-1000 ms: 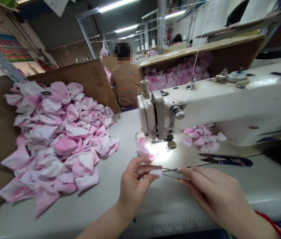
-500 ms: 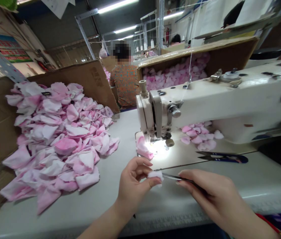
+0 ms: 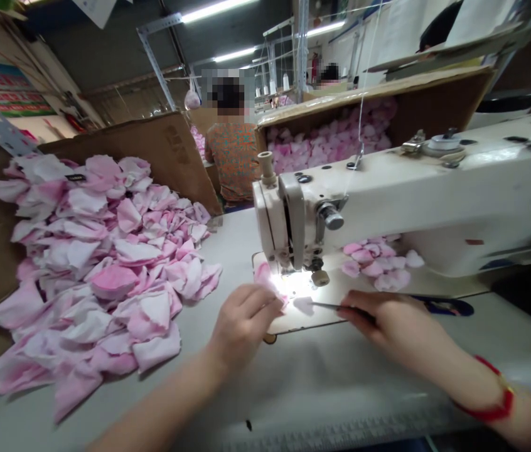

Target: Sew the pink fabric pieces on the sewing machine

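My right hand (image 3: 383,317) is closed around dark-handled tweezers (image 3: 329,306) at the front of the sewing machine's lit needle plate. At their tip lies a small pale fabric piece (image 3: 303,306). Just left of it, my left hand (image 3: 244,320) has its fingers pressed together at the near edge of a pink fabric piece (image 3: 263,274), which lies beside the presser foot; the fingertips partly cover that edge. The white sewing machine (image 3: 388,201) stands over both pieces, and glare hides detail under its needle.
A large heap of pink and white fabric pieces (image 3: 105,270) covers the table's left side against cardboard (image 3: 152,147). Small sewn pieces (image 3: 381,260) lie under the machine arm. Thread snips (image 3: 449,306) are partly behind my right hand. A co-worker (image 3: 232,150) sits ahead, beside a filled carton (image 3: 331,135).
Both hands have moved forward toward the needle plate. The small pale piece has left my left fingers and is now at the tweezers' tip. My left hand has reached the pink piece.
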The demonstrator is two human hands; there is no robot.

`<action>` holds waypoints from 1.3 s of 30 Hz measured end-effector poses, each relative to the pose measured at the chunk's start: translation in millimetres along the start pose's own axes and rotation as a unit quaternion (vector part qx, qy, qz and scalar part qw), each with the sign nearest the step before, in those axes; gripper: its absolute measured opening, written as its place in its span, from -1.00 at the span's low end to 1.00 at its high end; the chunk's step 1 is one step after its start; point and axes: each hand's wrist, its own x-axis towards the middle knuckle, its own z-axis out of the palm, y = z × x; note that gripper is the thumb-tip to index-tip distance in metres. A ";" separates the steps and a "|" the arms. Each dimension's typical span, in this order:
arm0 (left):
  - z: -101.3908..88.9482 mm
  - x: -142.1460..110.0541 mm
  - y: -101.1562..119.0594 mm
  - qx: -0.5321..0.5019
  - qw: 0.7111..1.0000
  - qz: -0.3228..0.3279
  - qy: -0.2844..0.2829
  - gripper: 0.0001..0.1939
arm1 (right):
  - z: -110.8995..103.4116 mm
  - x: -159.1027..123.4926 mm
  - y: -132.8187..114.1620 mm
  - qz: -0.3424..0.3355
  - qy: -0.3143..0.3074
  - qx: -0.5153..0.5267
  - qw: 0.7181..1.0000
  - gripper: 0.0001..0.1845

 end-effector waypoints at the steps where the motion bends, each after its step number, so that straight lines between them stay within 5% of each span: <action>1: -0.4 3.6 -11.0 0.054 0.994 0.092 -0.025 -0.90 | -2.4 11.3 4.5 0.009 -0.014 -0.031 0.999 -0.74; 4: 2.8 13.5 -36.3 0.118 0.968 0.205 -0.088 -0.86 | -11.4 47.0 12.5 0.011 -0.095 -0.016 0.995 -0.81; 8: 8.3 19.1 -47.6 0.119 0.975 0.103 -0.159 -0.84 | -22.4 79.1 16.1 -0.017 -0.165 0.051 0.985 -0.86; 13: 7.7 18.8 -46.3 0.143 0.965 0.024 -0.218 -0.72 | -26.6 86.5 23.3 -0.007 -0.224 0.110 0.968 -0.86; 16: 9.0 16.4 -43.7 0.148 0.968 0.026 -0.202 -0.68 | -22.0 84.4 21.1 -0.003 -0.242 0.151 0.958 -0.85; 22: 10.2 13.4 -45.3 0.103 0.985 0.033 -0.134 -0.79 | -8.9 74.7 -6.6 -0.057 -0.185 0.121 0.974 -0.84; 27: 10.5 10.8 -52.0 0.114 0.983 0.049 -0.139 -0.82 | -4.7 65.6 -17.4 -0.038 -0.179 0.074 0.980 -0.85; 33: 12.9 15.1 -54.7 0.126 0.965 0.176 -0.148 -0.83 | -3.1 62.6 -11.8 -0.049 -0.163 0.091 0.981 -0.84; 37: 17.9 18.6 -49.3 0.131 0.965 0.145 -0.175 -0.80 | -8.5 65.9 3.9 -0.014 -0.159 0.137 0.978 -0.84; 39: 22.9 15.7 -42.9 0.142 0.972 0.120 -0.141 -0.80 | -10.8 69.8 13.3 0.002 -0.187 0.167 0.968 -0.86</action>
